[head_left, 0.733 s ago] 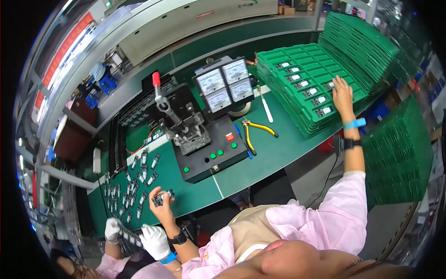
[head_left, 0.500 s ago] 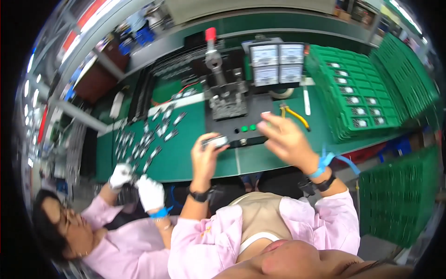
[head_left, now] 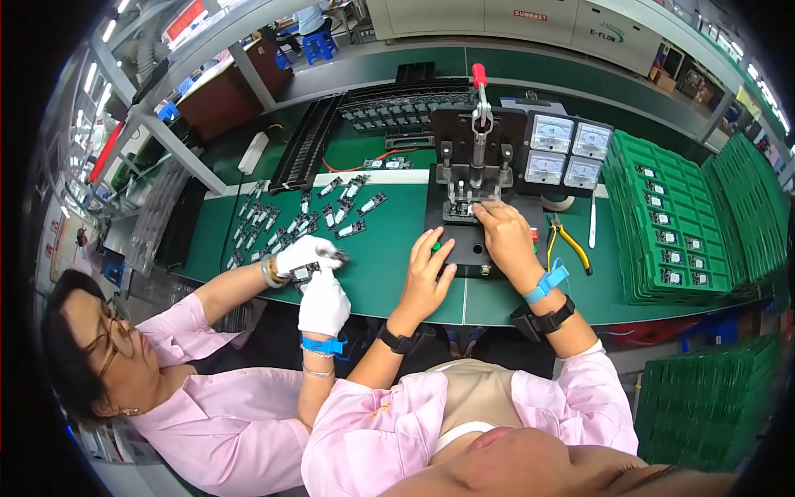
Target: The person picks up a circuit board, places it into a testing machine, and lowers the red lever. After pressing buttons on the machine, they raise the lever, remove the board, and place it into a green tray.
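**At the black fixture: one circuit board seated, others in the tray and loose**

On the fixture's bed, below an upright red-handled clamp (head_left: 479,74), lies a circuit board (head_left: 458,209). The right hand (head_left: 508,236) meets the board's right end with its fingertips; whether they pinch or merely press it cannot be told. The left hand (head_left: 426,277) is spread, with nothing visible in it, its fingers at the front left of the black fixture (head_left: 454,251), close to a green button (head_left: 436,246).

To the right, a green tray (head_left: 683,195) shows the portion apparently done: boards run down its left column, and a few more occupy the near end of the next; most remaining pockets are bare. To the left, many loose boards (head_left: 329,217) lie scattered on the bench, presumably the portion left. The seated board appears to be midway between these groups. Beside the loose boards, a co-worker's white-gloved hands (head_left: 323,302) handle dark parts, blurred in detail.
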Available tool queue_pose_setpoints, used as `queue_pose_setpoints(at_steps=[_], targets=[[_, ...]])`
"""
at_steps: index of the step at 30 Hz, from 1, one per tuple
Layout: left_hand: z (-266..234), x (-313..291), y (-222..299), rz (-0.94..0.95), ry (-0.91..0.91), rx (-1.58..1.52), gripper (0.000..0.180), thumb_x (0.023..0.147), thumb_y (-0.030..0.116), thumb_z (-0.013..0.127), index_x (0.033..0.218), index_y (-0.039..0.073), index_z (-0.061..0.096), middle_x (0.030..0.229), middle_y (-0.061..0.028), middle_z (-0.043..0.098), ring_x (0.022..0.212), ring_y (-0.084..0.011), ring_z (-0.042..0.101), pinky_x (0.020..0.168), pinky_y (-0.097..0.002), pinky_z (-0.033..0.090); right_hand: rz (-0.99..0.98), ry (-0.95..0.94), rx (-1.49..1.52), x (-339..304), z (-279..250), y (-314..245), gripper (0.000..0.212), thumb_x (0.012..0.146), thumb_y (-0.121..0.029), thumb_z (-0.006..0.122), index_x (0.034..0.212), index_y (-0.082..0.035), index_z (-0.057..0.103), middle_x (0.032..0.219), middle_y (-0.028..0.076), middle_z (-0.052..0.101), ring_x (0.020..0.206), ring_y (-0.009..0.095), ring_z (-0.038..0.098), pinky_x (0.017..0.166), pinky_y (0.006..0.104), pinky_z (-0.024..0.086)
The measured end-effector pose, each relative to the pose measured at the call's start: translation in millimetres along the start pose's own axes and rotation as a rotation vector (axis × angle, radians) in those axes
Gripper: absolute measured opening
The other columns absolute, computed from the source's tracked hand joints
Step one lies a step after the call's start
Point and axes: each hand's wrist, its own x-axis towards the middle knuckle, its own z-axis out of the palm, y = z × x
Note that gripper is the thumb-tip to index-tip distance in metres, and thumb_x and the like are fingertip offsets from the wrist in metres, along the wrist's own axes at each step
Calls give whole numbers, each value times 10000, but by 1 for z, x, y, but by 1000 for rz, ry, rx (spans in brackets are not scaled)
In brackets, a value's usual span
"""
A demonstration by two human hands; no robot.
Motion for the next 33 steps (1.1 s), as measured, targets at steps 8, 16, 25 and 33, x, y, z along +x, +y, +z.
queue_pose_setpoints(at_steps=[8, 16, 25, 33], targets=[[8, -3, -7, 45, -4, 48, 497, 802, 82, 697, 1287, 61, 588, 1387, -173, 469, 1289, -395, 432, 1057, -469, 372, -77, -164, -56, 10, -11, 13, 313, 805, -35, 579, 1099, -13, 682, 1161, 135, 665, 1107, 280, 616, 923, 401, 474], [10, -4, -10, 56, 19, 19, 508, 792, 81, 706, 1286, 64, 587, 1369, -169, 480, 1290, -390, 434, 1056, -474, 374, -110, -248, -120, 14, -31, 16, 303, 856, -87, 599, 1146, -30, 669, 1161, 101, 677, 1131, 263, 614, 964, 460, 443], [8, -10, -12, 54, 15, 23, 495, 792, 83, 703, 1275, 63, 594, 1361, -167, 485, 1293, -392, 432, 1056, -473, 372, -49, 282, 41, 71, -87, -16, 487, 884, -208, 638, 1327, -26, 551, 1252, 176, 606, 1194, 323, 543, 1019, 421, 371], [12, -6, -12, 65, 7, 29, 486, 794, 81, 684, 1271, 57, 595, 1362, -170, 481, 1288, -404, 432, 1055, -475, 371, -184, 203, 874, 122, -68, -16, 570, 1012, -445, 411, 1346, 4, 521, 1227, 193, 592, 1173, 363, 537, 1088, 494, 298]])
